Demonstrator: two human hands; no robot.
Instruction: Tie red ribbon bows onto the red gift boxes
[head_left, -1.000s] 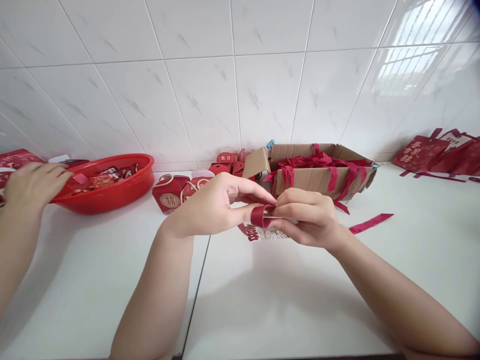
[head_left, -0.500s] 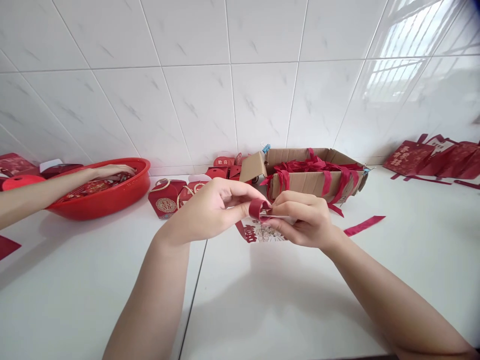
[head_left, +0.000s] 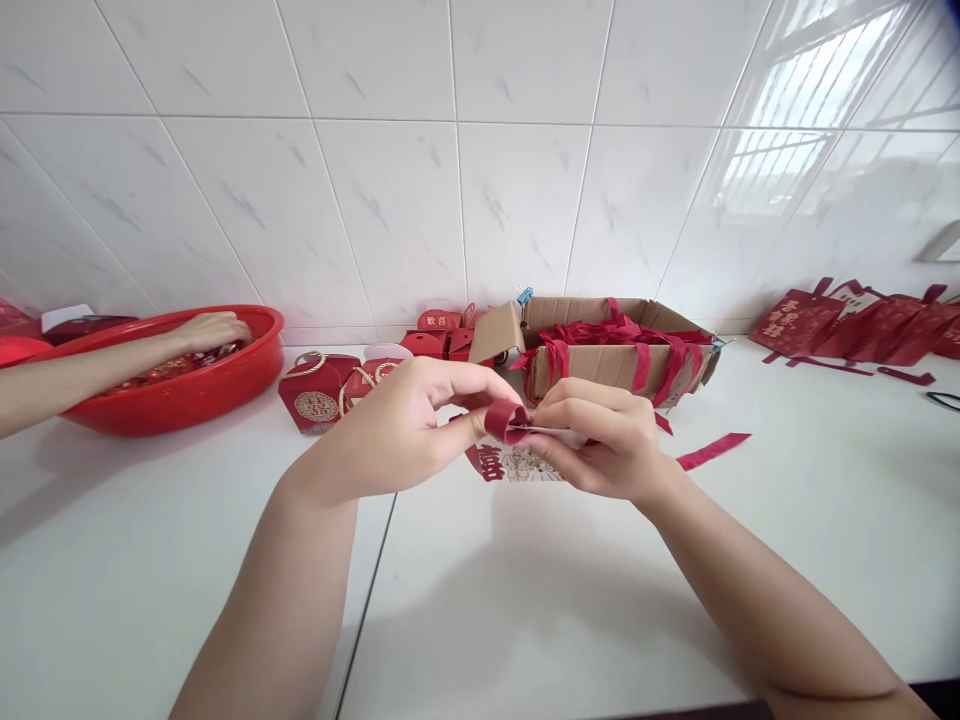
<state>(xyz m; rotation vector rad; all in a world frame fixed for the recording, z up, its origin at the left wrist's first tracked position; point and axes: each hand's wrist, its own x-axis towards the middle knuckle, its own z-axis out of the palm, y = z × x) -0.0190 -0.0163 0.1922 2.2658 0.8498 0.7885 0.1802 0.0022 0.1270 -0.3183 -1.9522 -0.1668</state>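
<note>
My left hand [head_left: 412, 425] has its thumb and fingers closed on a dark red ribbon [head_left: 502, 422], which curls into a loop at the fingertips. My right hand [head_left: 611, 440] pinches the upper edge of a printed paper piece [head_left: 517, 464], right beside the loop. Red characters and a line drawing show on its pale face, partly covered by my right fingers. Whether it is a flat card or a small bag I cannot tell. Both hands are above the white table, with fingertips almost meeting. The far end of the ribbon is hidden.
A cardboard box [head_left: 589, 372] of red ribbons [head_left: 622, 328] stands behind my hands, near a loose ribbon strip [head_left: 714, 452]. Red gift boxes [head_left: 319, 397] stand left. Another person's hand [head_left: 214, 330] reaches into a red plastic basket [head_left: 169, 405]. Red paper bags [head_left: 795, 320] lean at right.
The view has shifted slightly, so most things sit a little further left. Both my hands keep their hold, and the ribbon loop looks much the same.
</note>
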